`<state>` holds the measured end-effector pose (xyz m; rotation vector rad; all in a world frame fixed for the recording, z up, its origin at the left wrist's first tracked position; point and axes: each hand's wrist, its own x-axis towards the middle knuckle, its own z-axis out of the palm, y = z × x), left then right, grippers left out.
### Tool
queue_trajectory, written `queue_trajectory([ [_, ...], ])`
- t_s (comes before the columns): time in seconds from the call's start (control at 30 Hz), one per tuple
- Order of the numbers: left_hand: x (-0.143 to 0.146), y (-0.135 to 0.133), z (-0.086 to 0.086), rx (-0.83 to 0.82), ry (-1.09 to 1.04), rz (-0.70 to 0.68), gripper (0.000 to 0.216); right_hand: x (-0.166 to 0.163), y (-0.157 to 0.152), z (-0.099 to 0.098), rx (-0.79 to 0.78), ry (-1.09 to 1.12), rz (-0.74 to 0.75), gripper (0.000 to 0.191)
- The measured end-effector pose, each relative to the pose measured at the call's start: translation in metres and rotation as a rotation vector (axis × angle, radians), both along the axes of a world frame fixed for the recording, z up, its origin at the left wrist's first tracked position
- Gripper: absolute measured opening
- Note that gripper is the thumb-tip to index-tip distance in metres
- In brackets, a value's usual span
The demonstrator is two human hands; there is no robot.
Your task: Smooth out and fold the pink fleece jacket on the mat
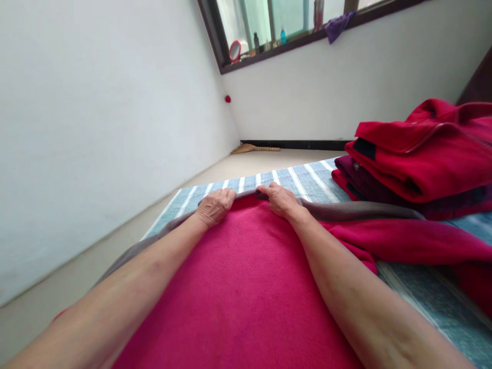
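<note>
Pink blanket [238, 287] edge hides fingertips of both hands [248, 202].

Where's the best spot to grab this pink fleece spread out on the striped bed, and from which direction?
Probably the far hem of the pink fleece, where its grey underside peeks out. It lies flat, so only an edge offers a pinch. Come from the near side, as the left hand and right hand do, fingers curled over that edge.

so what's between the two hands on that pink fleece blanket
In the head view, only the grey-trimmed edge of the pink fleece blanket spans the gap between the left hand and the right hand.
</note>
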<state>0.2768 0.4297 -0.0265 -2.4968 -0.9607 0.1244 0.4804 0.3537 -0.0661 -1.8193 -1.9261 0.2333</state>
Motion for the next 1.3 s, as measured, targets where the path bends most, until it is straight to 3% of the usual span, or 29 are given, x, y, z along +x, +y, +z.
queue_trajectory([
  [0.23,0.016,-0.004,0.002,-0.036,-0.018,0.139,0.030,0.001,0.003,-0.002,-0.004,0.037,-0.030,0.048],
  [0.47,0.046,-0.002,0.005,-0.117,-0.045,0.151,0.030,0.002,0.005,-0.007,0.031,0.039,-0.012,0.050],
  [0.63,0.059,-0.002,-0.002,-0.076,-0.064,0.150,0.028,0.001,0.006,-0.006,0.037,0.021,-0.038,0.050],
  [0.87,0.061,-0.003,-0.009,0.009,-0.081,0.123,0.035,0.000,0.003,-0.001,0.041,0.024,-0.071,0.050],
  [1.07,0.057,-0.004,-0.015,-0.034,-0.021,0.018,0.031,0.000,0.002,-0.001,0.012,-0.016,-0.088,0.049],
  [1.3,0.027,-0.001,0.003,-0.081,0.064,0.026,0.023,0.001,0.001,0.000,0.021,-0.001,-0.070,0.049],
])
